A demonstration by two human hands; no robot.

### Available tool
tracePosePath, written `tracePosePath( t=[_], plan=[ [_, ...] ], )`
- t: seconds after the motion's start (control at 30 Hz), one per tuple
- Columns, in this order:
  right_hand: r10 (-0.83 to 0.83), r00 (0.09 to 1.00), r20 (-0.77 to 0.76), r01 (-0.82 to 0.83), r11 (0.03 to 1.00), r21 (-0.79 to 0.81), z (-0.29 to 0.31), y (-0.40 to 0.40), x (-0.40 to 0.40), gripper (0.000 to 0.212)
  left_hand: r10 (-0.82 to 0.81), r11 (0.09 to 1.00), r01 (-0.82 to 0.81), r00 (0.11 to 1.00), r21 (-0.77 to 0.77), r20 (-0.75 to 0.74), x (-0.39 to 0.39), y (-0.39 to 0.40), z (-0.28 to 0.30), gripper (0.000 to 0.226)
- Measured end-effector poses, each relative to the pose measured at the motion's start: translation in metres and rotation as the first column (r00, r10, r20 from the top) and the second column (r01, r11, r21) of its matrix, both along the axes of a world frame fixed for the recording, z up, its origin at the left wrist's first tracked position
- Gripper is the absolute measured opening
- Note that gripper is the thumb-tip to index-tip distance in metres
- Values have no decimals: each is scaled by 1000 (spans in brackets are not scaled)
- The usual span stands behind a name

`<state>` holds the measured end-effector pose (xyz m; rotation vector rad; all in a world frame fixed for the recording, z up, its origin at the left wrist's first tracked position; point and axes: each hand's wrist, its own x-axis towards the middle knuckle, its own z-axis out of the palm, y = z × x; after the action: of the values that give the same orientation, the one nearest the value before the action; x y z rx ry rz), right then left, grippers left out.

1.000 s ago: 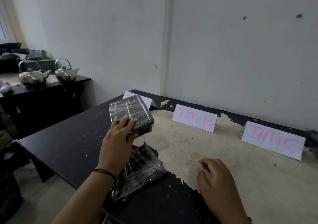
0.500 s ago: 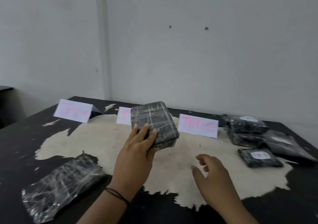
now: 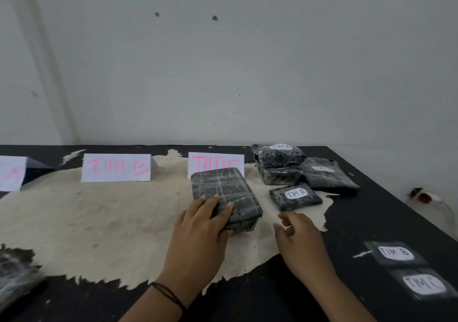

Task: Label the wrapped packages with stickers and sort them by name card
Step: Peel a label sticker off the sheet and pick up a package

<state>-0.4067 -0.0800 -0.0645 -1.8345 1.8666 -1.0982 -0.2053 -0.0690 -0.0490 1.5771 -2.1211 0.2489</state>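
A wrapped package (image 3: 224, 195) is gripped by the left hand (image 3: 198, 232) above the table (image 3: 99, 222); the right hand (image 3: 301, 237) is held relaxed, loosely curled, empty.

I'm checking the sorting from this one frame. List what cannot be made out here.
1. Left name card, head view: cut by the left edge; only an "A" shows.
2. TIM C card: its lower part is hidden by the wrapped package that the left hand grips.
3. Sticker on the flat package at the pile's right: blurred, unreadable.
4. Crumpled wrap: cut by the left edge.
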Motion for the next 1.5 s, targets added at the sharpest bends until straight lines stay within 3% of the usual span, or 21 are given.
tracePosePath(
  t=[0.23, 0.3, 0.43, 0.73, 1.23, 1.33, 1.5],
  plan=[
    [5, 999, -32, -8, 998, -67, -14, -3, 1, 28, -44, 999, 45, 998, -22, 36, -2, -2, -18, 51],
    [30, 997, -78, -36, 996, -80, -18, -2, 2, 27, -64, 997, 63, 998, -39, -17, 0, -3, -23, 46],
    [56, 992, -114, -67, 993, -93, -20, -4, 1, 27, -85, 996, 84, 982, -13, -169, 3, -3, -25, 58],
    [61, 989, -132, -74, 993, -94, -21, -5, 1, 28, 13, 977, 87, 890, 196, -456, 2, -2, -22, 81],
    [66, 995, -72, -73, 993, -97, -19, -1, 0, 23, -77, 967, 183, 871, 175, -485, 3, 0, -26, 83],
    [63, 996, -55, -67, 995, -75, -17, 1, -2, 26, -86, 974, 171, 885, 147, -457, 5, 0, -29, 91],
    [68, 998, 3, -69, 998, 12, -13, 6, -5, 32, -92, 994, 109, 930, 28, -355, 5, 1, -31, 87]
  ],
)
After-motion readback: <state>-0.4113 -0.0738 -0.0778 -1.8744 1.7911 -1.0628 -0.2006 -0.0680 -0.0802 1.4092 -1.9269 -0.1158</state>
